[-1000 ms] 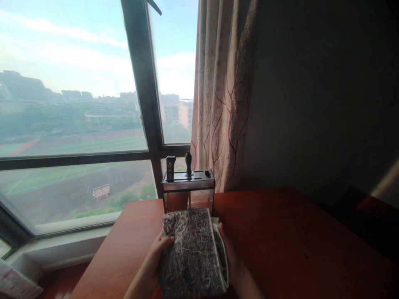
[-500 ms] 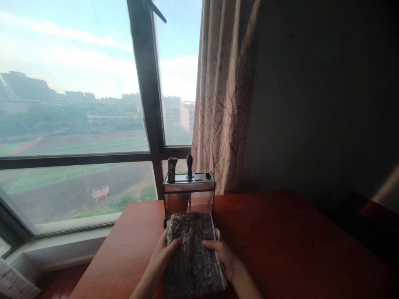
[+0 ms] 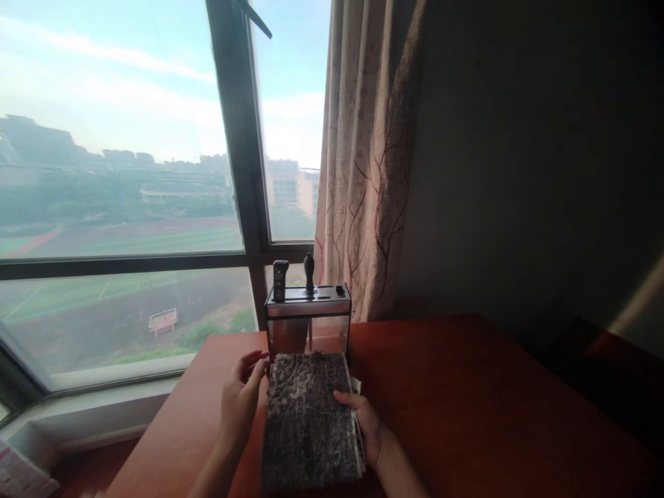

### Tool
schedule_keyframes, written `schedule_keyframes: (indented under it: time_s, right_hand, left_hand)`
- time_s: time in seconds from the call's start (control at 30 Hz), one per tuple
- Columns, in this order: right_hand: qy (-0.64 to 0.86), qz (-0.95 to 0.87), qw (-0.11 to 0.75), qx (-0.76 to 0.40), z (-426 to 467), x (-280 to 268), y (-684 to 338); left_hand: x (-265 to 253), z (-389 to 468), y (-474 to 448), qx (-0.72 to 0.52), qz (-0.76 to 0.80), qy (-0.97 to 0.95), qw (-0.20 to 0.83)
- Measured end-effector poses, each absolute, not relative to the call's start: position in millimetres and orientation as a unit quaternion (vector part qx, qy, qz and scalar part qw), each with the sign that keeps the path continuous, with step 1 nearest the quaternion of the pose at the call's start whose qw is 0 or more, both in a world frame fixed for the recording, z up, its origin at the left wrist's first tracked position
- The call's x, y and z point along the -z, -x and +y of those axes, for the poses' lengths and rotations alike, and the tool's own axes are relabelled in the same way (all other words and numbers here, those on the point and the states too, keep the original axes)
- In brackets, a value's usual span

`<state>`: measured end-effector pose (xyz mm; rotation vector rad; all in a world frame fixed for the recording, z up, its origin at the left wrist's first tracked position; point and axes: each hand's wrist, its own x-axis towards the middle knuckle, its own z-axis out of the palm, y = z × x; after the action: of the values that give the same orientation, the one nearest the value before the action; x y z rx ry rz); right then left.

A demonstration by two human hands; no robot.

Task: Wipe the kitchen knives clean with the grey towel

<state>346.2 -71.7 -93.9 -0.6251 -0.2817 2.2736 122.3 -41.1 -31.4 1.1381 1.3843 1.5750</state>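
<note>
A thick, book-like block with a fuzzy grey cover [image 3: 308,422] is in front of me, with pale layers showing along its right edge. My right hand [image 3: 366,418] grips that edge, thumb on the top face and the other fingers hidden beneath. Beside the upper left corner is my left hand [image 3: 243,387], its fingers loosely curved and apart, holding nothing. Its fingertips are close to the corner; whether they touch it I cannot tell. Just behind the block stands a knife holder [image 3: 308,309] with see-through sides and two dark handles [image 3: 310,273] sticking up.
The reddish-brown table [image 3: 440,401] extends to the right and left of the block. A large window [image 3: 124,263] with dark frames is at the left, and a patterned curtain [image 3: 363,173] hangs behind the knife holder. A dark wall [image 3: 519,173] stands at right.
My left hand has let go of the block's left side and moved left, its fingers now free. The right hand keeps its grip. The view has shifted slightly.
</note>
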Motion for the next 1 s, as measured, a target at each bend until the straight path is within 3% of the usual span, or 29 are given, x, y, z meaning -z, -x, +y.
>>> schedule_keyframes:
  time_s: [0.2,0.4,0.73,1.0]
  right_hand:
    - [0.248,-0.107,0.379,-0.885,-70.2,95.4,-346.2]
    - [0.256,-0.11,0.398,-0.874,-71.1,91.3,-347.2]
    - [0.278,-0.115,0.409,-0.861,-67.6,97.0,-346.6]
    - [0.276,-0.113,0.42,-0.857,-70.1,91.7,-344.8]
  left_hand:
    - [-42.2,-4.7,-117.7,-0.686,0.479,-0.462,0.294]
    - [-87.9,39.1,-127.9,-0.641,0.434,-0.57,0.276]
    - [-117.4,64.2,-150.1,-0.574,0.395,-0.585,0.414]
    - [-118.6,72.9,-151.3,-0.582,0.378,-0.561,0.45]
